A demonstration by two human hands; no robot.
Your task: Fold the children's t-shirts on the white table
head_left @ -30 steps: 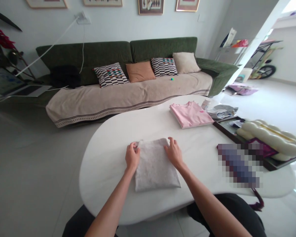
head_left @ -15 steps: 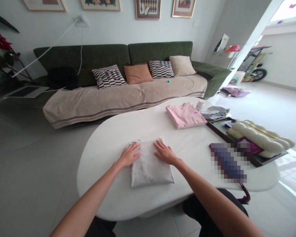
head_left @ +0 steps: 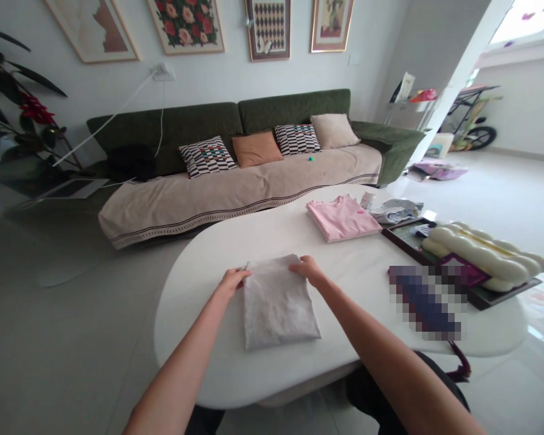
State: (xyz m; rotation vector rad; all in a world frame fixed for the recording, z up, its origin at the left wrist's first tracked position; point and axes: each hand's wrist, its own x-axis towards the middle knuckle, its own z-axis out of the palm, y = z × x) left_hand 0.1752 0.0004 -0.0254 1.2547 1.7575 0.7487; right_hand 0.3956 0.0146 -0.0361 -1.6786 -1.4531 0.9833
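A light grey folded garment (head_left: 278,308) lies on the white oval table (head_left: 199,338) in front of me, squared off into a neat rectangle. At its far left corner my left hand (head_left: 234,281) is closed on the edge, thumb on top and fingers partly hidden beneath. My right hand (head_left: 309,270) pinches the far right side the same way, its thumb resting on the cloth. Beyond the right hand, toward the back of the table, is a folded pink T-shirt (head_left: 343,219) with its neckline facing away from me.
On the table's right stand a dark tray (head_left: 401,244) with a cream bubble-shaped object (head_left: 480,254), a crumpled silver packet (head_left: 396,210) and a blurred-out dark item (head_left: 426,302) with a strap over the edge. A green sofa (head_left: 185,121) with cushions runs along the wall.
My hands have gone from lying flat on the grey garment to gripping its far corners from the sides. The view has tilted up slightly.
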